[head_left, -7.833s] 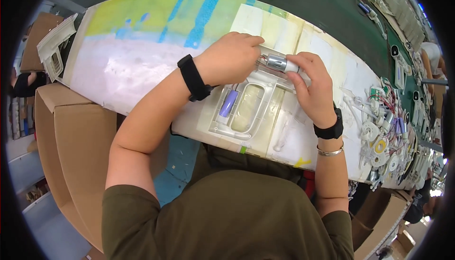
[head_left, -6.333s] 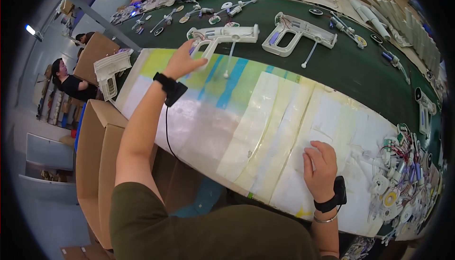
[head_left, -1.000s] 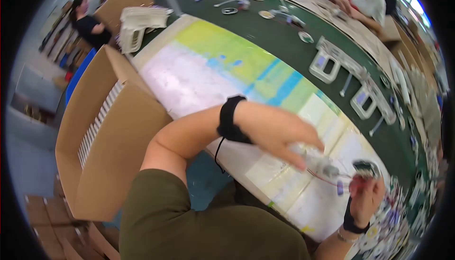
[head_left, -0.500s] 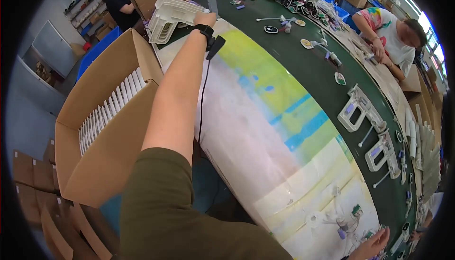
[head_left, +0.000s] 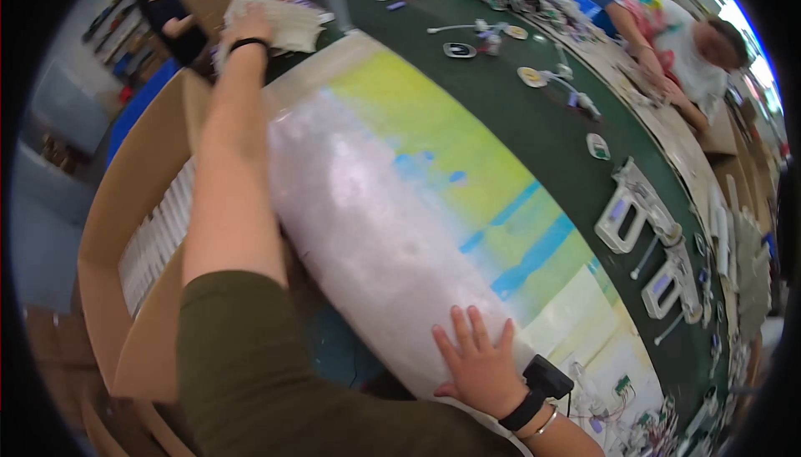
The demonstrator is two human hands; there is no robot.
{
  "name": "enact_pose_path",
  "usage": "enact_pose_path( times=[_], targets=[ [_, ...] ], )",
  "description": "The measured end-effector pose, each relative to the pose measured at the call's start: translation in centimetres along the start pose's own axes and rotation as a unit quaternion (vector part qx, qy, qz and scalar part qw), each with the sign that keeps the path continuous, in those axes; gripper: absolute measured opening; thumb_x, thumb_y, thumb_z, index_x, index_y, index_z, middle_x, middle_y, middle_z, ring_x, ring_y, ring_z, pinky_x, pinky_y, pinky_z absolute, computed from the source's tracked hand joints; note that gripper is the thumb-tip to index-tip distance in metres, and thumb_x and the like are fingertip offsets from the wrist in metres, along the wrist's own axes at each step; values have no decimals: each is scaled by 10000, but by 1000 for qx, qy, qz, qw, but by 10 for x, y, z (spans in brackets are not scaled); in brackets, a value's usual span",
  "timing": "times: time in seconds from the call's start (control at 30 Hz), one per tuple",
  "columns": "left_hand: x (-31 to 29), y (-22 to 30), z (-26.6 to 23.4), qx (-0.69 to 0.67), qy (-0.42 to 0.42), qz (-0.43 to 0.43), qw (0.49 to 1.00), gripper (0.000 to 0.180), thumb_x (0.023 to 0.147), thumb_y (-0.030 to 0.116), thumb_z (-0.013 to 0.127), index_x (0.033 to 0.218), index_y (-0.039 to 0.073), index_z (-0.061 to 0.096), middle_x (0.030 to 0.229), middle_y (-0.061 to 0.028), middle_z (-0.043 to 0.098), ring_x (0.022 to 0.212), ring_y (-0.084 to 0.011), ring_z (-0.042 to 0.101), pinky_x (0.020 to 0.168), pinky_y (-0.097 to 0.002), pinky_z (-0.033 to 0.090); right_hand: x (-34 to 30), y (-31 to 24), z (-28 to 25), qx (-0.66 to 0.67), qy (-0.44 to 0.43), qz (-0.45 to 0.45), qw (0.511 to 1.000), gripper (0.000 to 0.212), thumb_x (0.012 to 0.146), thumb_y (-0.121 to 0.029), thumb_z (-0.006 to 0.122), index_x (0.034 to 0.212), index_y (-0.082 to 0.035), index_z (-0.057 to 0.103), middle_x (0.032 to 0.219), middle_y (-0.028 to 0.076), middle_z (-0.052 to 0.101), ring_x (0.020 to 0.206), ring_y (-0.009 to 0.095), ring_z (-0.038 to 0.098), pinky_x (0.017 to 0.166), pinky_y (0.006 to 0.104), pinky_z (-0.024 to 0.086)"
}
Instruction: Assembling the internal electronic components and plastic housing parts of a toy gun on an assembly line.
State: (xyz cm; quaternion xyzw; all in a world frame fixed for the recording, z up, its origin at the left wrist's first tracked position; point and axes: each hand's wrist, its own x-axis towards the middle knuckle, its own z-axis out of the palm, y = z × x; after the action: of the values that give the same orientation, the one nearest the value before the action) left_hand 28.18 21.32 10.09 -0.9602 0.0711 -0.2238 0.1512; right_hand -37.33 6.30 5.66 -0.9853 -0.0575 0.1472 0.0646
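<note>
My left arm (head_left: 225, 182) stretches to the far left, and my left hand (head_left: 248, 25) lies on a stack of white plastic parts (head_left: 292, 30). Its fingers are blurred, so their grip on the stack cannot be made out. My right hand (head_left: 482, 365) is open, palm down with spread fingers, over the pale sheet (head_left: 359, 207) covering the near work surface; it holds nothing. A black device (head_left: 546, 376) sits at my right wrist. Just right of that hand lie small white parts with wires and a green circuit board (head_left: 623, 385).
An open carton (head_left: 125, 207) with a row of white panels stands at left. Beyond the sheet runs a dark green belt (head_left: 467, 115) bearing white handle-shaped frames (head_left: 622, 222) and wired parts. One person (head_left: 680, 65) works across it; another (head_left: 171, 19) stands far left.
My left hand has shifted from the right end of the white stack to its left end. My right hand has come up and left from the wired parts onto the sheet. The view has swung slightly.
</note>
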Motion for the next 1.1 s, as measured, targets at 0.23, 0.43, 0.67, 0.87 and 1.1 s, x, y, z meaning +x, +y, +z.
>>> enact_pose_path(
  times=[0.23,0.43,0.67,0.87,1.1],
  targets=[
    [-20,-21,-24,97,-39,7,995,375,909,227,411,1280,188,457,1355,-56,416,1246,-267,401,983,-502,355,2,-4,7,26,39,36,998,974,571,-573,714,1383,-167,362,1455,151,278,1318,327,295,863,704,326],
    [-48,8,-34,107,8,45,993,288,902,240,413,1130,170,574,1235,-52,532,1136,-269,499,950,-489,348,7,-1,20,25,9,35,999,1059,537,-563,749,1410,-160,307,1490,146,208,1348,328,247,840,735,302],
    [-67,28,-46,122,-138,57,981,343,930,215,365,1204,162,564,1277,-78,541,1181,-277,512,1007,-532,304,18,1,16,70,-34,10,997,1119,552,-562,762,1442,-157,220,1518,153,97,1391,334,118,877,766,232],
    [-79,99,-130,24,-62,205,976,326,892,189,422,1135,123,629,1173,-113,608,1069,-317,587,881,-482,450,6,0,10,85,12,18,996,1022,577,-514,774,1404,-138,305,1474,160,216,1368,339,179,907,716,278],
    [-242,131,-228,-354,-213,587,696,312,862,210,538,1092,2,572,1001,-202,620,962,-323,587,849,-385,454,-75,-35,23,188,213,-49,958,492,787,-359,653,1167,-70,531,1199,127,526,1097,288,512,883,474,411]
  ],
)
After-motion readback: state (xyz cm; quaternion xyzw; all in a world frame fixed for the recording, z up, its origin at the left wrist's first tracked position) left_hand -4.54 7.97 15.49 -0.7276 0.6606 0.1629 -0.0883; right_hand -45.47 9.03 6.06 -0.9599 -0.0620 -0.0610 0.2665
